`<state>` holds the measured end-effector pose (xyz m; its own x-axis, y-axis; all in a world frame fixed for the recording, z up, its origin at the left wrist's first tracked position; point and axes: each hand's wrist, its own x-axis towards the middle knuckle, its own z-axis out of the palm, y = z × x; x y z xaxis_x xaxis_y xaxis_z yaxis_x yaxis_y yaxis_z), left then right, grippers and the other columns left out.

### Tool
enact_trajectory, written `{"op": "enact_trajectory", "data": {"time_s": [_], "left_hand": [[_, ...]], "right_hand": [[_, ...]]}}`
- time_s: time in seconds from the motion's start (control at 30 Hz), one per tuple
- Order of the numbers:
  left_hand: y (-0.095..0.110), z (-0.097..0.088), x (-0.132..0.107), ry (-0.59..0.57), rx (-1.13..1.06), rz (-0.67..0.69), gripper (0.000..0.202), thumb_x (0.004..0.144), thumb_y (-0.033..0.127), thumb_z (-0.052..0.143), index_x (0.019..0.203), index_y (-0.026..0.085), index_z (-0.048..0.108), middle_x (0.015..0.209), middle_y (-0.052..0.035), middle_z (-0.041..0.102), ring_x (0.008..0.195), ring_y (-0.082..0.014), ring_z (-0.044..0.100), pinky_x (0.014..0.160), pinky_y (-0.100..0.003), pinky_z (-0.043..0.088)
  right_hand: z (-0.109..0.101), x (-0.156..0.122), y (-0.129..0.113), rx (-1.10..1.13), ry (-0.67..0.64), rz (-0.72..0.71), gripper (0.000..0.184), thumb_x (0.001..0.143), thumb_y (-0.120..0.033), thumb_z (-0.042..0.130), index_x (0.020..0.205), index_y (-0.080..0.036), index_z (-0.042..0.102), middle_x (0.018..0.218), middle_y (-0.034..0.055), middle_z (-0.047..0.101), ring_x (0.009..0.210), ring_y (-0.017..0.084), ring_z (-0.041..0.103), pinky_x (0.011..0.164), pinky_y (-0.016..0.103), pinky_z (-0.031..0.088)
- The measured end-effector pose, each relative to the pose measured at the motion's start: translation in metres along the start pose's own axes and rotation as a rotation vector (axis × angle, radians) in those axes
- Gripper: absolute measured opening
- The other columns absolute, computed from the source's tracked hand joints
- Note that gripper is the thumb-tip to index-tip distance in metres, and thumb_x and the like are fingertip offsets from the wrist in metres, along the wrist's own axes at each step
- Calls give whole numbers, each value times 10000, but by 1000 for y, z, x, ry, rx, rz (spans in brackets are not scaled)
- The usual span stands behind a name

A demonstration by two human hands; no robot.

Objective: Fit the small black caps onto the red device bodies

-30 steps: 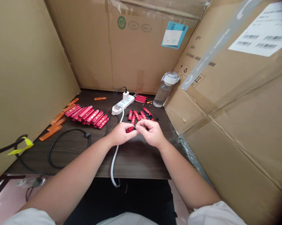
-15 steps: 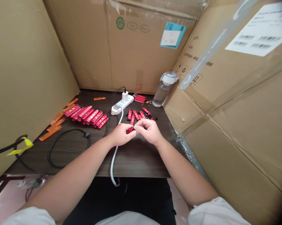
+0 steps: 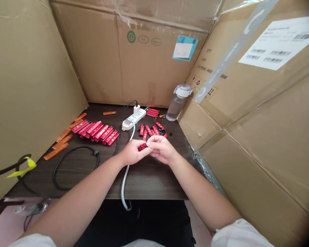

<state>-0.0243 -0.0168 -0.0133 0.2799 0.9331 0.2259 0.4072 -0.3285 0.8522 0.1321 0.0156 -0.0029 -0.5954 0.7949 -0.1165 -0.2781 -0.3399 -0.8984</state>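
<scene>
Left hand (image 3: 132,152) pinches a red piece (image 3: 141,147), its long axis slanting toward the right hand (image 3: 163,149), whose fingertips meet at its dark end, gripping what I can't tell; just beyond lie scattered red pieces (image 3: 149,130).

Makeshift work nook: dark table (image 3: 154,181) (power strip (image 3: 135,118) on it) walled by cardboard (image 3: 149,75).

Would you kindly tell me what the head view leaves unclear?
Held red piece: head view, mostly covered by the left hand.
Anything pinched by the right hand: head view, too small.
White label, fine print: head view, blurred.
Black cable, leftward run: head view, cut off by the left edge.
</scene>
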Motion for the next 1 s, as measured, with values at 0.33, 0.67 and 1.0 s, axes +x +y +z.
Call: {"op": "enact_trajectory", "data": {"time_s": [0.33,0.67,1.0], "left_hand": [[4,-4,0,18,0,5,408,773,470,562,554,152,432,528,56,323,520,-68,295,493,-217,264],[4,-5,-1,35,13,-8,355,794,452,539,654,129,580,540,43,409,530,-77,342,517,-224,303],[2,-4,1,-15,-35,-34,376,801,459,533,611,136,512,544,51,363,535,-74,317,515,-224,291]], "right_hand": [[-8,1,-7,152,-124,90,164,677,-195,706,685,-140,552,537,-71,391,416,14,239,388,144,197],[-11,4,-11,271,-24,61,176,634,-98,522,782,-123,613,604,-6,484,513,85,433,485,208,385],[-14,13,-4,289,251,52,249,675,90,487,758,-95,632,712,45,636,619,83,607,636,182,533]]}}
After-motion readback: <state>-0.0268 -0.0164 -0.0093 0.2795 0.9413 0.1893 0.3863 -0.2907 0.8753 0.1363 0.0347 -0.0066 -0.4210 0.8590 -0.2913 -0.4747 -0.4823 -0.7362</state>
